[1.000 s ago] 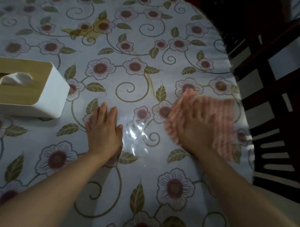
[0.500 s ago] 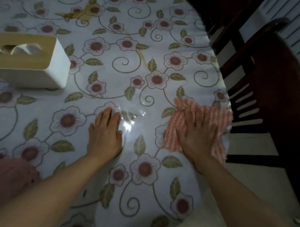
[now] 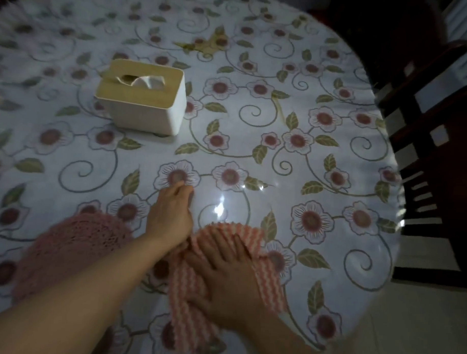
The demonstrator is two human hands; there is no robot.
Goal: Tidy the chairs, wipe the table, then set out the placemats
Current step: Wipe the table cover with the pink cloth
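Dim room; round surface [image 3: 294, 152] under a glossy floral cover, with glare spots near its middle.

Cloth [image 3: 231, 280]: pink-and-white striped, lying flat near the near edge of the surface, slightly right of centre. One end reaches toward the near edge, the other points inward.

Right hand [image 3: 228, 280]: palm down on the cloth, fingers straight and spread, pressing it to the surface. Nothing gripped.

Left hand [image 3: 170, 214]: palm down on the bare cover just inward and left of the cloth, fingers extended and close together, fingertips on a printed flower. Holds nothing. Wrist lies just beside the cloth's inner left corner; contact with it cannot be judged.

Both forearms enter from the near edge, the left one crossing diagonally from the near-left corner of the view.

Placemat [image 3: 71, 253]: pink, knitted-looking, rounded, flat on the surface at the near-left, partly hidden under the left forearm. Apart from the cloth.

Tissue box [image 3: 150, 107]: white body, wooden lid, a tissue standing out of the slot. Sits left of centre, well inward of both hands.

Chair [image 3: 444, 163]: dark wood, slatted, standing at the right edge of the surface. Light tiled floor [image 3: 407, 328] visible at the near right.
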